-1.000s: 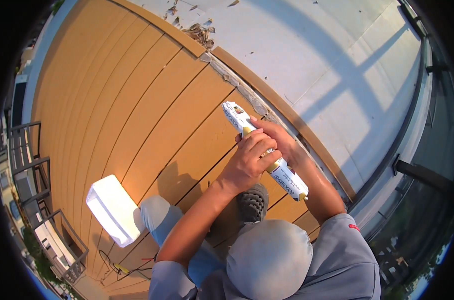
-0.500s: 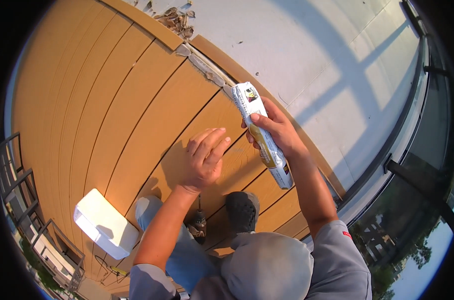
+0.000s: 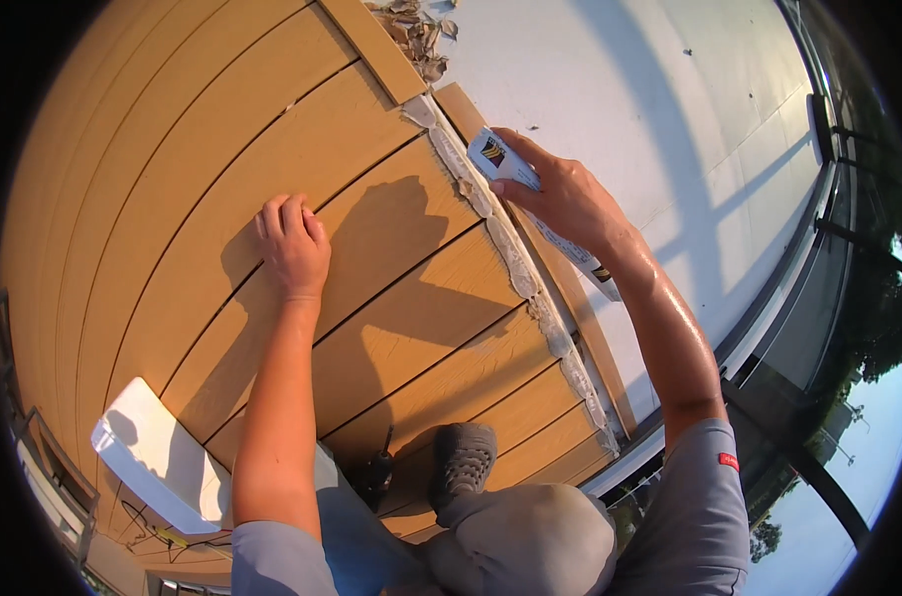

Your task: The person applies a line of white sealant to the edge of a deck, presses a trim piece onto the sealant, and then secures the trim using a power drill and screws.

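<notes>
Beside the pale, lumpy filler line (image 3: 515, 263) edging the tan grooved deck boards (image 3: 222, 119), observed a white, foil-wrapped cylindrical tube (image 3: 512, 171) with dark printed patches, held aslant over the narrow tan trim strip (image 3: 600, 363). Noted the right hand (image 3: 575, 204) with its grip closed around the tube, the lower end protruding past the wrist. Noted the left hand (image 3: 294, 243) over the boards, fingers curled, with nothing seen in its grip; cannot tell how fully closed, nor whether touching the wood. Judged the step in hand as one-handed handling of the tube near the filler. Judged the next move to call for a firm hold without crushing the wrapper, and clearance from the filler. Regarding containers, cannot verify the tube's contents through the wrapper. Recorded also a white, smooth rectangular box (image 3: 158, 432) on the boards at lower left, near the left arm; cannot make out any contents.
</notes>
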### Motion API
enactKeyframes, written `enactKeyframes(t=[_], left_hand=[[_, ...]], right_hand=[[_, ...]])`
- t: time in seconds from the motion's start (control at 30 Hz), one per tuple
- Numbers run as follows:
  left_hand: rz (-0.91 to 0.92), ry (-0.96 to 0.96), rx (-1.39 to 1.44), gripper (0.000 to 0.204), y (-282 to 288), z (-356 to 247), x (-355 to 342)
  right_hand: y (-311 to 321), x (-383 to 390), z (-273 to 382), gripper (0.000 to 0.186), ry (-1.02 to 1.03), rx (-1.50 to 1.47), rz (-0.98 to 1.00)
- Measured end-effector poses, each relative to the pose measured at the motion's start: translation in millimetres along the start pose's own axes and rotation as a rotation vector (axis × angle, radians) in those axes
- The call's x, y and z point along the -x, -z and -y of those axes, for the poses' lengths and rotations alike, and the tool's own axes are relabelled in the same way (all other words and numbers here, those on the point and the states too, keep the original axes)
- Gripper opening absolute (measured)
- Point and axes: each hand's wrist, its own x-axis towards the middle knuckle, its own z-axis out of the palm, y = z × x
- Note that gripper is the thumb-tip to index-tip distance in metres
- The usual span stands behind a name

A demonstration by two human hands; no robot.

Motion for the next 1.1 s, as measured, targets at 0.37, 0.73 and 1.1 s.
enactKeyframes(t=[0.37,0.73,1.1], left_hand=[[0.026,0.026,0.023,0.023,8.0,-4.9,0.2],[0.047,0.067,0.035,0.025,7.3,-5.3,0.6],[0.083,0.083,0.014,0.027,6.9,-3.8,2.7]], right_hand=[[38.7,-100.6,77.3,0.045,0.146,0.527,0.155],[39.6,-155.5,104.6,0.061,0.245,0.883,0.404],[39.7,-157.7,92.9,0.048,0.267,0.859,0.412]])
